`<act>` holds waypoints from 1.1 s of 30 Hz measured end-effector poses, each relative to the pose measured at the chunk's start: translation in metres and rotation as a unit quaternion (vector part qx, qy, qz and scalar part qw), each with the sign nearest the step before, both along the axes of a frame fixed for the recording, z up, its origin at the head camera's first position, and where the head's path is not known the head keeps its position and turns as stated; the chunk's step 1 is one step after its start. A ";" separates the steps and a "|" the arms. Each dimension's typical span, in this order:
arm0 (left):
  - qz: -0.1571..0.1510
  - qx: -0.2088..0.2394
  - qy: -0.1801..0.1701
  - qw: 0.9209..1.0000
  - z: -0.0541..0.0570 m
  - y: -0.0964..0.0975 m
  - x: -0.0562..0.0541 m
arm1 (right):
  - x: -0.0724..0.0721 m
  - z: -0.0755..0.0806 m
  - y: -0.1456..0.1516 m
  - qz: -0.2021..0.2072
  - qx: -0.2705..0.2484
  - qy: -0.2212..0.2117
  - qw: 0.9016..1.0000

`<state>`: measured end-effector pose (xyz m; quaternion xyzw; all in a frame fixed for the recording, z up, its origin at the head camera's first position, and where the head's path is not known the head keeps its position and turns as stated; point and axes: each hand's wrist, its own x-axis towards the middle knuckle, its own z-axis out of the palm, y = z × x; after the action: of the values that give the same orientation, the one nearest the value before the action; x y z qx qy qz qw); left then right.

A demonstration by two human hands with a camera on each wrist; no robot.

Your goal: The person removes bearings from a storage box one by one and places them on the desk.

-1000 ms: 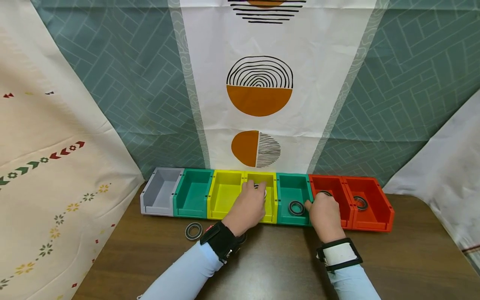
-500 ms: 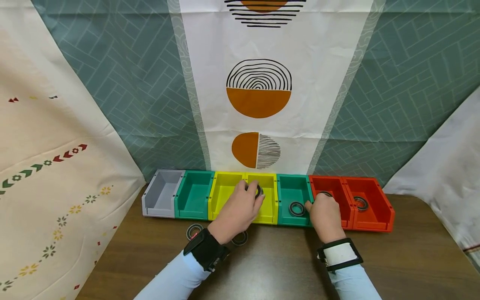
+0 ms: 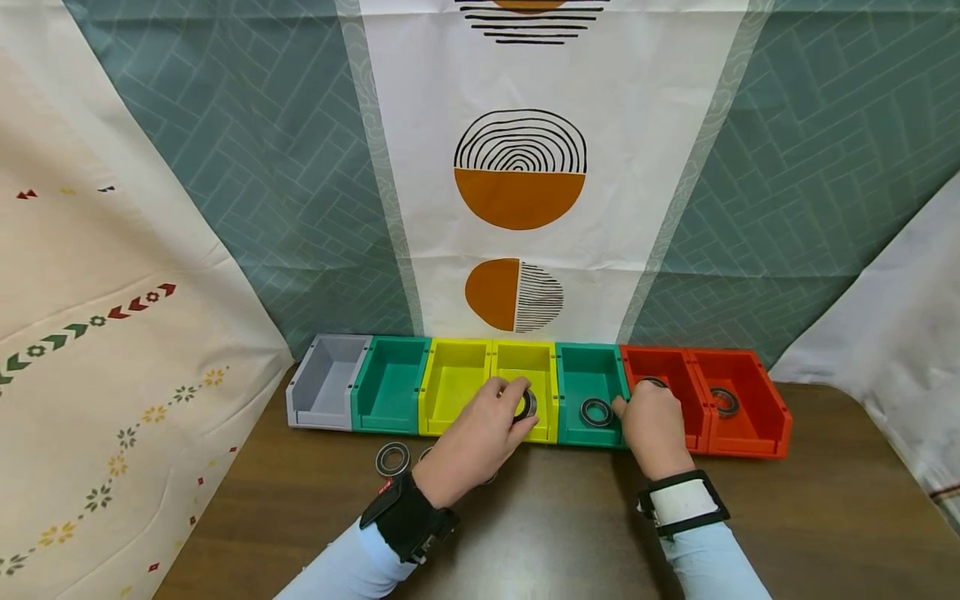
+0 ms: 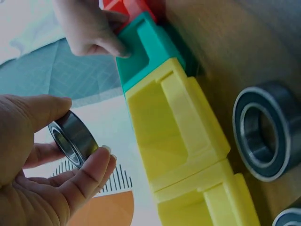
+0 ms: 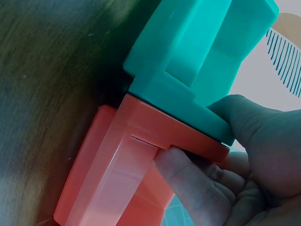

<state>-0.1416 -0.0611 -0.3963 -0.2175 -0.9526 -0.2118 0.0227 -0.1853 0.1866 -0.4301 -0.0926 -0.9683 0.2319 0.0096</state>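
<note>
My left hand (image 3: 474, 440) holds a ball bearing (image 4: 81, 136) above the right-hand yellow bin (image 3: 542, 425), thumb on one side and fingertips on the other. The bearing is tilted, its bore partly visible in the left wrist view. My right hand (image 5: 263, 160) pinches the adjoining walls of the green bin (image 5: 162, 103) and the red bin (image 5: 141, 117), thumb on the green side and index finger on the red side. A bearing (image 3: 596, 423) lies flat in that green bin. Another bearing (image 3: 654, 382) shows partly behind my right hand in the left red bin.
The bin row continues left with a yellow bin (image 3: 457, 375), a green bin (image 3: 392, 375) and a grey bin (image 3: 326, 383). A bearing (image 3: 380, 463) lies on the wooden table (image 3: 555, 533), with another partly hidden by my left hand. The far-right red bin (image 3: 757, 425) holds one bearing.
My left hand first draws back to the left with the bearing, then shifts slightly right and towards the front of the yellow bin. My right hand stays at the same bin walls.
</note>
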 end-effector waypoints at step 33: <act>-0.113 -0.085 0.015 0.990 -0.048 0.014 0.025 | -0.001 0.001 0.001 -0.007 0.001 0.000 1.000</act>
<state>-0.1171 -0.0474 -0.4446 -0.3277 -0.9360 -0.1284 -0.0058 -0.1862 0.1872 -0.4291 -0.0990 -0.9679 0.2307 0.0116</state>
